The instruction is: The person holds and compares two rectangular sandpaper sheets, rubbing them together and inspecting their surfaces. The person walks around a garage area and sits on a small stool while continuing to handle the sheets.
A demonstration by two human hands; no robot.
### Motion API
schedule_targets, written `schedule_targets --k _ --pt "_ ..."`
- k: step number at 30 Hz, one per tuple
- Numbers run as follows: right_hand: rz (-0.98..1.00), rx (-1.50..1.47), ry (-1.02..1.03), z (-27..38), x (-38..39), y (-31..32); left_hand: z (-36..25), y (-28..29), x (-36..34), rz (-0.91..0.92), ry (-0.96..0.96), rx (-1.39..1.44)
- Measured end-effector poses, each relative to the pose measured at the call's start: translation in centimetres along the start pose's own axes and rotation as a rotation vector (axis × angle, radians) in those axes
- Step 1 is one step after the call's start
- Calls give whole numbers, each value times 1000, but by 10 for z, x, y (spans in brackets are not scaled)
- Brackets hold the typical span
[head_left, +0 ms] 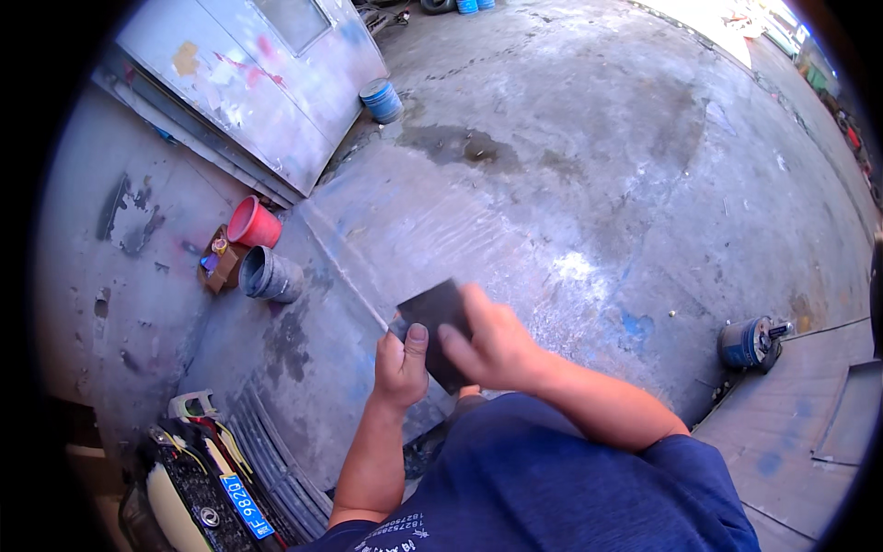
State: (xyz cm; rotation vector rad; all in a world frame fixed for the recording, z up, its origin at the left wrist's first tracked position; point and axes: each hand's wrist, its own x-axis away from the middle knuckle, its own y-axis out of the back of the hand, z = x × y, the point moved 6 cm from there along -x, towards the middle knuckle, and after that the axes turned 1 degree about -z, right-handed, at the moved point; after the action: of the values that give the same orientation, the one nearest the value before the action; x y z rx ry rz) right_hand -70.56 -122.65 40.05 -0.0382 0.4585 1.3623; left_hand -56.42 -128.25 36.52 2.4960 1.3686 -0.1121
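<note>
A dark grey, matte rectangular sheet that looks like sandpaper (430,313) is held up in front of my body, above the floor. My left hand (402,368) grips its lower left edge, thumb lying on the near face and fingers curled behind. At the right edge, my right hand (497,345) holds the sheet too, with its thumb over the near face. The right fingers are slightly blurred, and their tips are partly hidden by the sheet.
Left on the concrete floor (552,184) stand a red bucket (255,224), a grey bucket (273,276) and a cardboard box (221,267). A car bumper with a blue plate (246,506) lies lower left. Blue cans stand by the paint-marked cabinet (258,83) and at right (743,343).
</note>
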Motion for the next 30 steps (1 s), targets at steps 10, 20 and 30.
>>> schedule_targets --k 10,20,30 --pt "-18 57 25 -15 -4 2 4 -6 2 21 100 113" --pt "-194 -5 -223 -70 -10 68 39 4 -3 -117 375 419" --pt "287 111 -148 -67 -17 16 33 -27 -10 178 487 292"
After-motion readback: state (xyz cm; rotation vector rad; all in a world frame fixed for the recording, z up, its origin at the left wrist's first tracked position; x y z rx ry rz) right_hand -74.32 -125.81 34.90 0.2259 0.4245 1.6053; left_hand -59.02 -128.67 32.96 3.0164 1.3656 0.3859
